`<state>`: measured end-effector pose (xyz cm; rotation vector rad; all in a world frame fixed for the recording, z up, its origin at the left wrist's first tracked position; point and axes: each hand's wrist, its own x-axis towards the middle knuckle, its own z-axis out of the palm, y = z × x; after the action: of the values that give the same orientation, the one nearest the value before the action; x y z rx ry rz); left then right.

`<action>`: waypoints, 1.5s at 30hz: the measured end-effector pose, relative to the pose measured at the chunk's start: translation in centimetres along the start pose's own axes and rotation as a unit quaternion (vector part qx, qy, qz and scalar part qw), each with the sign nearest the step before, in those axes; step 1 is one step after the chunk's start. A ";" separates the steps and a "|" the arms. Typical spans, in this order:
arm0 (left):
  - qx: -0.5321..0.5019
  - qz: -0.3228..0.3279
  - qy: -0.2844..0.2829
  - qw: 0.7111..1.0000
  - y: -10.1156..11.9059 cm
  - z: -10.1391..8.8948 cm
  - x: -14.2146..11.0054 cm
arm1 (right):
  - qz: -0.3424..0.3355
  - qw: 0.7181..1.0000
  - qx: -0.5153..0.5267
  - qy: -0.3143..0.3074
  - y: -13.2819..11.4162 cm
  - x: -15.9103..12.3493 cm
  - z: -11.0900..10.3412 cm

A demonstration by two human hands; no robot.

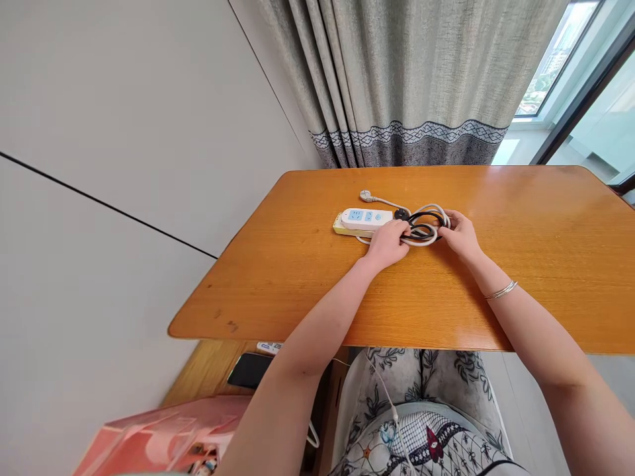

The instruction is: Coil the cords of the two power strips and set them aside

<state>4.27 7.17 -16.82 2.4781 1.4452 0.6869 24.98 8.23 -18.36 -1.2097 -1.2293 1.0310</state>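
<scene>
A white power strip (368, 218) with pale blue socket panels lies on the wooden table, on top of a second strip with a yellowish side (346, 229). White and black cords (425, 225) form loops to its right. Over the strip's right end, my left hand (389, 244) has its fingers closed on the left side of the loops. My right hand (461, 235) pinches the right end of the same loops. Beyond the strip, a white plug (366, 196) rests on the tabletop. A round black plug (401, 214) sits between the strip and the loops.
The wooden table (278, 277) has rounded corners. Curtains (407, 79) hang behind it, beside a window at the right. A grey-white panel wall (124, 132) borders the left. Below the table are a phone (251, 370) and a pink bag (159, 436).
</scene>
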 end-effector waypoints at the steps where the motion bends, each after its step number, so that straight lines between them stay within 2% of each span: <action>1: -0.009 0.012 -0.002 1.000 -0.2 -0.1 0.0 | 0.007 1.000 0.022 -0.002 0.1 0.0 -0.1; 5: -0.020 0.076 -0.021 0.997 -0.7 -0.3 -0.2 | 0.007 0.997 0.076 -0.013 0.1 0.0 -0.6; 8: -0.018 0.111 -0.041 0.993 -0.6 -0.5 -0.4 | 0.022 0.994 0.110 0.002 -0.1 -0.1 -0.7; 14: -0.001 0.170 -0.082 0.982 -0.6 -0.6 -0.7 | 0.082 0.965 0.246 0.045 -1.0 0.0 -1.0; 17: -0.020 0.170 -0.078 0.982 -0.8 -0.5 -0.6 | 0.112 0.951 0.283 0.057 -1.9 0.0 -1.0; 21: -0.026 0.119 -0.020 0.992 -1.2 -0.4 -0.5 | 0.142 0.939 0.306 0.074 -3.0 -0.3 -0.7; 26: 0.009 0.063 0.045 0.997 -1.3 -0.5 -0.6 | 0.134 0.948 0.279 0.070 -3.2 -0.4 -0.6; 32: 0.064 0.071 0.025 0.995 -1.1 -0.9 -0.8 | 0.127 0.963 0.231 0.058 -3.0 -0.3 -1.2; 39: 0.082 0.076 0.030 0.993 -1.0 0.0 -0.5 | 0.096 0.978 0.185 0.028 -2.4 -0.3 -1.9; 42: 0.078 0.065 0.031 0.994 -0.9 0.1 -0.4 | 0.071 0.990 0.117 0.018 -2.0 -0.2 -2.5; 45: 0.081 0.062 0.023 0.994 -0.7 0.0 -0.4 | 0.049 0.998 -0.027 0.024 -1.8 -0.1 -3.0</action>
<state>3.58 7.21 -17.19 2.7123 1.4255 0.6789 27.80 7.63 -16.48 -1.3406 -1.1761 1.0406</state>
